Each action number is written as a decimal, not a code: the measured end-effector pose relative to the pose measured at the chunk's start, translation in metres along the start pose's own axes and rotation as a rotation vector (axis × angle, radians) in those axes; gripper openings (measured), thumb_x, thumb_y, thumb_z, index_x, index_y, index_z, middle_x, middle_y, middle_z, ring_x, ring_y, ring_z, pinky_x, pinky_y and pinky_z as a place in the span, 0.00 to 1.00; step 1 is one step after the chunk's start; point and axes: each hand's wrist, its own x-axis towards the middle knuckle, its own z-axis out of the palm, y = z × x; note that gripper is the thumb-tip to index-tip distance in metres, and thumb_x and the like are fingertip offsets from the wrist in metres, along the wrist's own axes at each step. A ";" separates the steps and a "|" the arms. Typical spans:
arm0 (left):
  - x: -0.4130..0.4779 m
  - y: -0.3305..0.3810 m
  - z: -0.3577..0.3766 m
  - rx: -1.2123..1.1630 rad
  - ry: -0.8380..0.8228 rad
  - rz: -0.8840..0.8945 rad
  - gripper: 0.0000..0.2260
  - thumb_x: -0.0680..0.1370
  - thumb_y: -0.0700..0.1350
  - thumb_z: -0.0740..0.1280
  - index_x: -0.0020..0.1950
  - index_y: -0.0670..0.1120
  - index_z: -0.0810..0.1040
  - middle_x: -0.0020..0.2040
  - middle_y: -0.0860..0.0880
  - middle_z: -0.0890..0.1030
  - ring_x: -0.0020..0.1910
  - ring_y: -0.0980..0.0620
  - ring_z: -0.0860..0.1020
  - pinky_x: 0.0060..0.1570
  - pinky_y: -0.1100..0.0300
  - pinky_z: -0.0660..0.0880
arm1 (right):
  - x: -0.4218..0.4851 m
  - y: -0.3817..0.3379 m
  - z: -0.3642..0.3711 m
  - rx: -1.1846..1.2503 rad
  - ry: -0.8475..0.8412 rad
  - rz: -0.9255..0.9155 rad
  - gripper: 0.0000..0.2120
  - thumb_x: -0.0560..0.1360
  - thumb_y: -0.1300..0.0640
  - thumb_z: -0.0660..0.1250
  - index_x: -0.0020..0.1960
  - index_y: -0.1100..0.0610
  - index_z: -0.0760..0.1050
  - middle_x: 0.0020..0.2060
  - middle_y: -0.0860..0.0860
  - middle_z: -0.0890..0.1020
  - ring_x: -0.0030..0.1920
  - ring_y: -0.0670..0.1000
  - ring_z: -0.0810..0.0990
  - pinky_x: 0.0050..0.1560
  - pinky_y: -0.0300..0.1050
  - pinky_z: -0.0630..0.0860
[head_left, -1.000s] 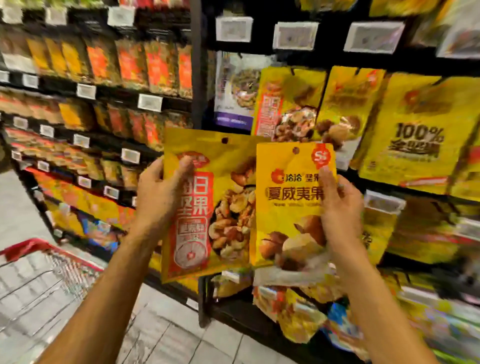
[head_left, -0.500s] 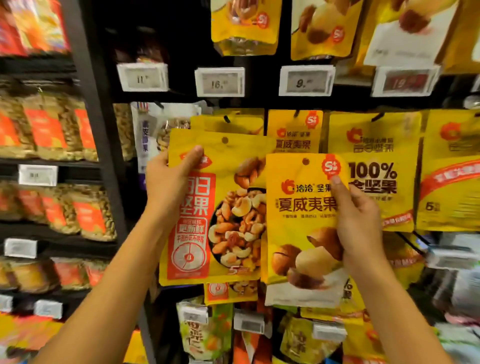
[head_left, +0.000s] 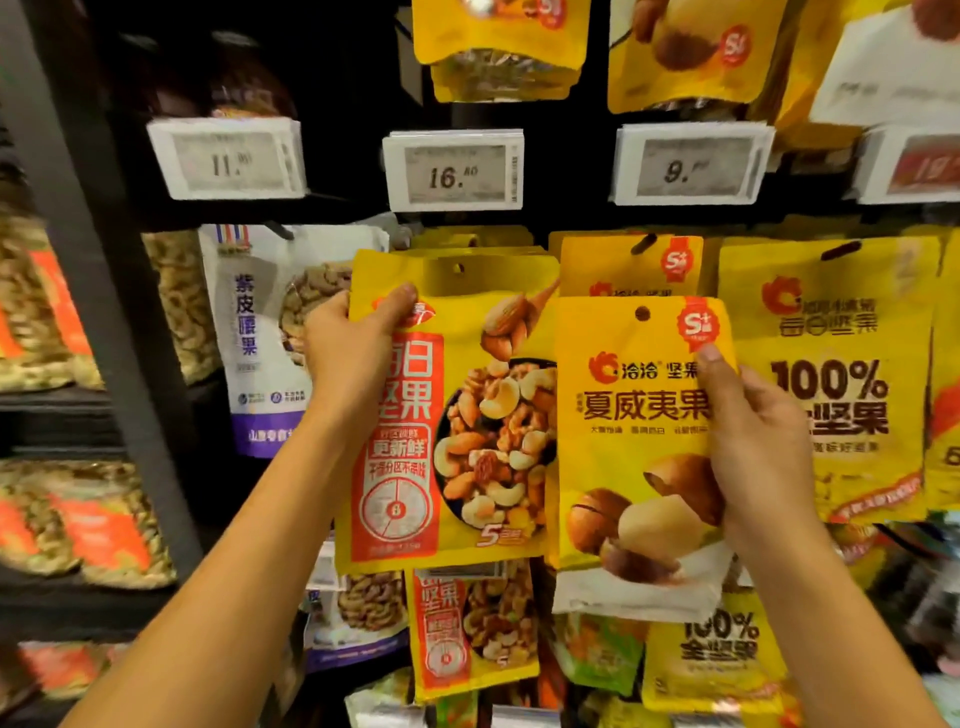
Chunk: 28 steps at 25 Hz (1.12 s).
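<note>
Before the dark metal rack (head_left: 119, 312), two flat, glossy yellow pouches overlap. Fingers of the left hand (head_left: 353, 358) clamp the larger nut pouch (head_left: 467, 415) at its upper-left edge. The right hand (head_left: 753, 441) pinches the smaller macadamia pouch (head_left: 634, 441) at its right edge.

- The left hand (head_left: 358, 358) grips the upper left edge of a yellow mixed-nut pouch (head_left: 467, 415), thumb on its front.
- The right hand (head_left: 753, 441) holds the right edge of a yellow macadamia pouch (head_left: 628, 441), thumb near the red badge.
- Both pouches are upright, side by side; the macadamia pouch overlaps the mixed-nut pouch's right edge.
- Behind them, more yellow pouches hang on pegs, with a white and purple cashew pouch (head_left: 260, 338) to the left.
- Price tags (head_left: 454, 169) run along the rail above.
</note>
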 end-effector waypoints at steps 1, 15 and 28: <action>0.001 0.000 0.001 -0.009 -0.003 0.009 0.09 0.73 0.49 0.72 0.34 0.50 0.77 0.27 0.55 0.81 0.24 0.59 0.79 0.26 0.66 0.73 | 0.002 0.001 0.001 0.003 0.003 -0.004 0.13 0.76 0.44 0.61 0.37 0.41 0.80 0.36 0.45 0.85 0.38 0.49 0.84 0.32 0.45 0.81; 0.016 0.001 0.005 0.074 -0.013 0.000 0.08 0.72 0.50 0.72 0.37 0.49 0.77 0.29 0.52 0.82 0.27 0.54 0.81 0.30 0.62 0.78 | 0.012 0.007 0.006 0.038 -0.030 -0.026 0.15 0.77 0.48 0.61 0.36 0.43 0.81 0.35 0.44 0.85 0.37 0.44 0.84 0.32 0.38 0.80; 0.016 -0.037 0.030 0.560 0.288 0.280 0.22 0.75 0.60 0.64 0.57 0.43 0.74 0.52 0.44 0.81 0.50 0.45 0.78 0.42 0.62 0.64 | 0.010 0.017 0.004 0.049 -0.002 0.063 0.13 0.78 0.49 0.61 0.39 0.50 0.79 0.36 0.46 0.86 0.40 0.46 0.85 0.38 0.41 0.81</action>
